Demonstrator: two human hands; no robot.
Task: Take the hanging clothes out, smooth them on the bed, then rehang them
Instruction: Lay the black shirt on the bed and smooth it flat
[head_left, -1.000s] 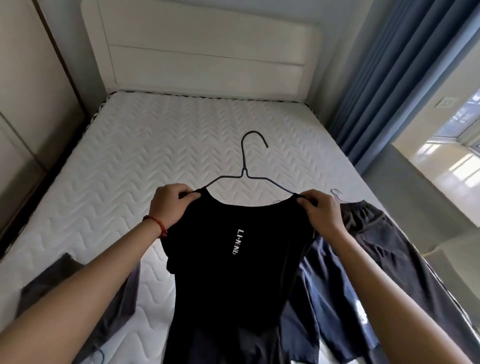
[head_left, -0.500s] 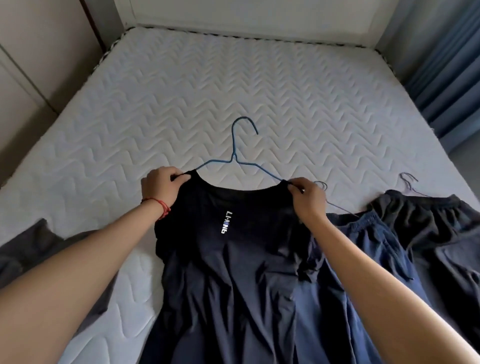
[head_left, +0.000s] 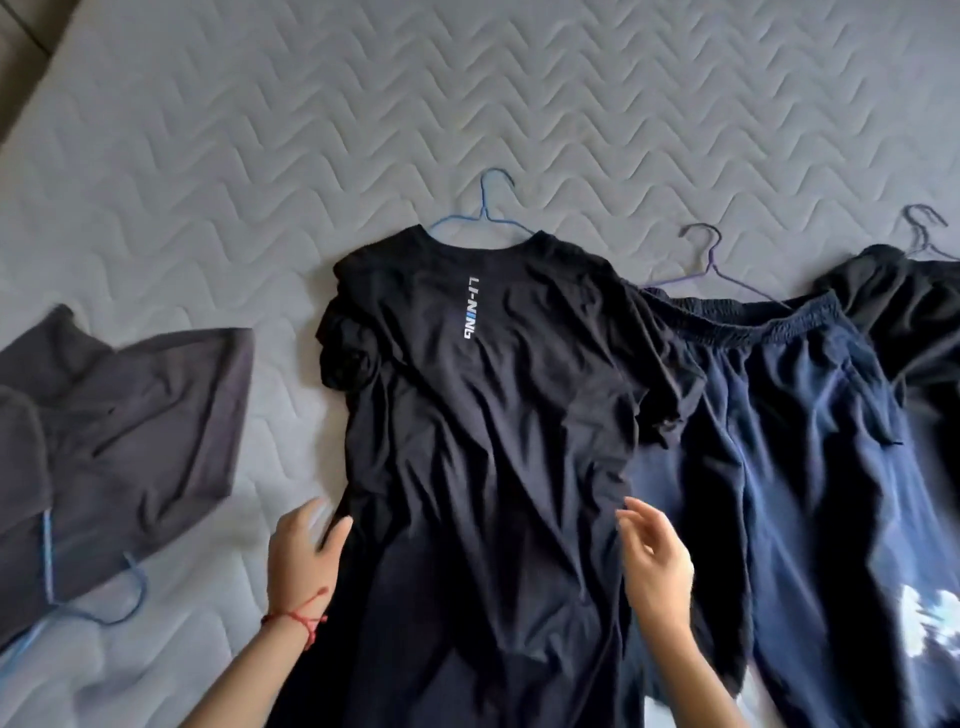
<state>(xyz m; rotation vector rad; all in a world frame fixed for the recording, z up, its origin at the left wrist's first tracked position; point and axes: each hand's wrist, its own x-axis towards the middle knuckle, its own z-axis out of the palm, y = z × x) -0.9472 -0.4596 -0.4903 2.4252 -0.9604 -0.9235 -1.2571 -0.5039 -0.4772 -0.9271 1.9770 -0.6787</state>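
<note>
A black T-shirt (head_left: 483, 426) with white lettering lies wrinkled on the quilted mattress (head_left: 260, 156), still on a blue wire hanger (head_left: 485, 208) whose hook pokes out of the collar. My left hand (head_left: 304, 551), a red string around its wrist, rests at the shirt's left side edge with fingers spread. At the shirt's right side edge my right hand (head_left: 657, 556) hovers, fingers apart, holding nothing.
Navy shorts (head_left: 810, 441) on a purple hanger (head_left: 711, 260) lie right of the shirt, partly under its sleeve. A black garment (head_left: 919, 306) with a grey hanger sits at far right. A grey garment (head_left: 119, 431) on a blue hanger (head_left: 93, 608) lies left.
Both hands let go of the shirt's shoulders and dropped down to its sides. The shirt now lies flat on the mattress. My view tilted down toward the bed.
</note>
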